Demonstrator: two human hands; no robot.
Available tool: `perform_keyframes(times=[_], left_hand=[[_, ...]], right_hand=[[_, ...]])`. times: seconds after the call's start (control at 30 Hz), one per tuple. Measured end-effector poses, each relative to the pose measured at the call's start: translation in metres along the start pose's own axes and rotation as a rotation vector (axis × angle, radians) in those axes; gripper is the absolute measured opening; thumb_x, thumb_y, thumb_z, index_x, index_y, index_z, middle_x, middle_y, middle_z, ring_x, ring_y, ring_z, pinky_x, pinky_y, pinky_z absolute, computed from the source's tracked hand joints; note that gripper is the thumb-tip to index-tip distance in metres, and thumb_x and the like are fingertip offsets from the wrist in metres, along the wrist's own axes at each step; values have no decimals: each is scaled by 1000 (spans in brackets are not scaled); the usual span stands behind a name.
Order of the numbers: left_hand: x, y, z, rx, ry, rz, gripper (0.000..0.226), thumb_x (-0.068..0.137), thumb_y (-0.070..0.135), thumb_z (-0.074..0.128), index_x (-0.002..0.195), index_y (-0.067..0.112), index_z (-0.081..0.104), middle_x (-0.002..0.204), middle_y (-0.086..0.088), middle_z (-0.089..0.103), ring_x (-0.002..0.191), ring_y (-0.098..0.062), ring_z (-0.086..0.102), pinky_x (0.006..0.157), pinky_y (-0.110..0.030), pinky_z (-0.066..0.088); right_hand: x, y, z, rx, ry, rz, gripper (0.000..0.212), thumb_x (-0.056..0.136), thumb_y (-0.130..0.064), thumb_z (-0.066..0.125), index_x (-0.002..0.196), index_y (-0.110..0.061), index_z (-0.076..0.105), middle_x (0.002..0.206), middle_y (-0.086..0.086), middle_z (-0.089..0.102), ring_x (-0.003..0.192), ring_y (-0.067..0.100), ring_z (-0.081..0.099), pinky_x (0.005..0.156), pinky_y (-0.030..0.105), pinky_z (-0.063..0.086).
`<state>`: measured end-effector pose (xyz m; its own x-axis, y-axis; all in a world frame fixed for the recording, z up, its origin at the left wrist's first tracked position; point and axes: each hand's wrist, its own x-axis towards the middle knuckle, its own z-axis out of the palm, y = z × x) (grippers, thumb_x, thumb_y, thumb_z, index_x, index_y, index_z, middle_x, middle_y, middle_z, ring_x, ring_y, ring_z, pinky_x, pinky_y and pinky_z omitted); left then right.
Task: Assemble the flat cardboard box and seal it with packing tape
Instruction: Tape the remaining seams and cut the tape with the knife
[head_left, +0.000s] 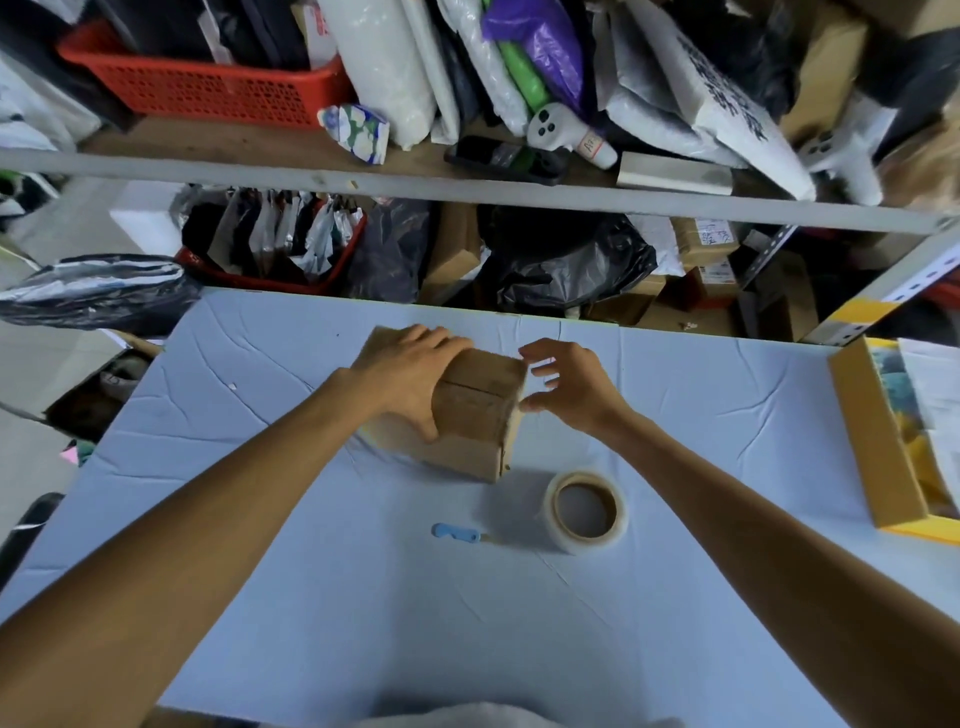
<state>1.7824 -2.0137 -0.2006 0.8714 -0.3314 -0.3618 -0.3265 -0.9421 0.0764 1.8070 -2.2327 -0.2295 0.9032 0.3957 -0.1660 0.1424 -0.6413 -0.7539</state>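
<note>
Left grip (410, 374) clasps the folded-up cardboard box (467, 452), right grip (571, 387) open beside it; tape roll (587, 543) lies nearby, sealing apparently left.

I'm seeing brown cardboard box (485, 387) sitting assembled, top flaps folded shut, on table (311, 571); clear tape roll (586, 512) lying flat near it.

Left hand (410, 374) covers left part of brown cardboard box (478, 410); yellow-rimmed open carton (872, 447) cut by right edge; small blue-handled cutter (457, 533) blade end blurred; black print on white bag (717, 119) unreadable.
</note>
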Motion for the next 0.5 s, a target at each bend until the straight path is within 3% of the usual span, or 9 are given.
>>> perform_keyframes(times=[0.13,0.27,0.37,0.5], left_hand=[[-7,7,3,-19,4,-152,108,61,60,76,143,22,18,135,-7,31,123,-27,30,82,-36,33],[-8,13,6,-4,12,-177,106,58,65,75,139,22,21,132,-6,32,121,-28,34,88,-44,41],[-9,17,8,-46,-21,-183,101,56,67,74,130,17,27,128,-5,35,117,-29,40,92,-50,42],[-12,18,6,-83,-42,-205,99,59,62,76,131,15,26,132,-5,36,118,-28,42,91,-48,40]], right_hand=[[-11,10,-1,61,-47,40,57,77,-23,80,128,-12,57,119,4,63,104,18,63,88,31,56],[-16,13,7,93,-83,51,47,76,-27,80,119,-15,64,106,0,67,90,17,68,83,37,58],[-18,14,10,44,-82,16,39,82,-28,74,118,-15,66,107,0,69,88,15,67,80,31,57],[-21,13,14,81,-74,-13,33,87,-23,70,118,-14,67,103,-4,66,83,13,64,77,26,52]])
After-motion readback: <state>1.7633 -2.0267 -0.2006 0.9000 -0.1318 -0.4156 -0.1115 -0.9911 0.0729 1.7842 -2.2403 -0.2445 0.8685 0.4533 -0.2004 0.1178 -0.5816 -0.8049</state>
